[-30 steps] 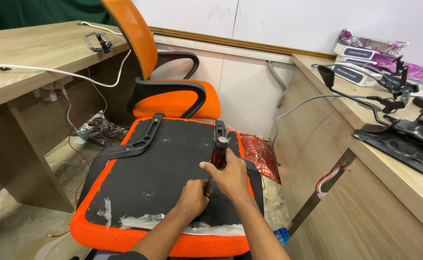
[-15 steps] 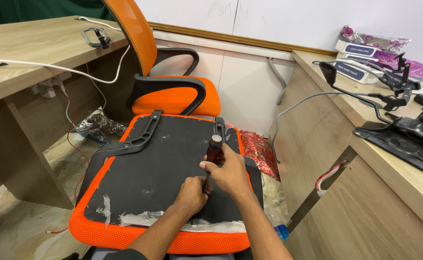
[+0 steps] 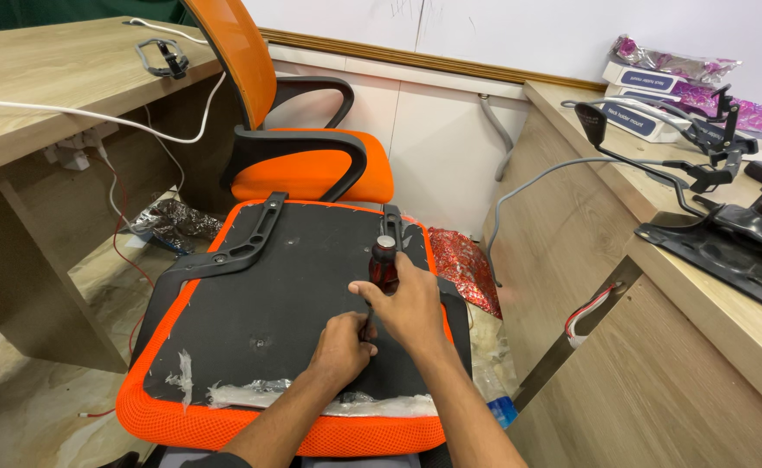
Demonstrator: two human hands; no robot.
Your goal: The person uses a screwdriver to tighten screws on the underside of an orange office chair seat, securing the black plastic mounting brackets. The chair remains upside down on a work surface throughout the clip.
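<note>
An orange chair seat (image 3: 260, 303) lies upside down in front of me, its black underside facing up. Two black armrest brackets (image 3: 247, 238) are fixed along its left and right sides. My right hand (image 3: 407, 299) grips a screwdriver with a dark red handle (image 3: 384, 260), held upright on the right part of the underside. My left hand (image 3: 342, 347) is closed around the screwdriver's shaft just below the right hand, resting on the black panel.
An assembled orange office chair (image 3: 303, 156) stands behind the seat. A wooden desk (image 3: 43, 87) with a white cable is at the left. A wooden counter (image 3: 658, 260) at the right carries a black chair mechanism (image 3: 728, 247), boxes and a gooseneck holder. Shiny wrapping lies on the floor.
Both hands with the screwdriver have shifted slightly lower on the seat's underside. The view has tilted a little; the seat and brackets stay in place.
</note>
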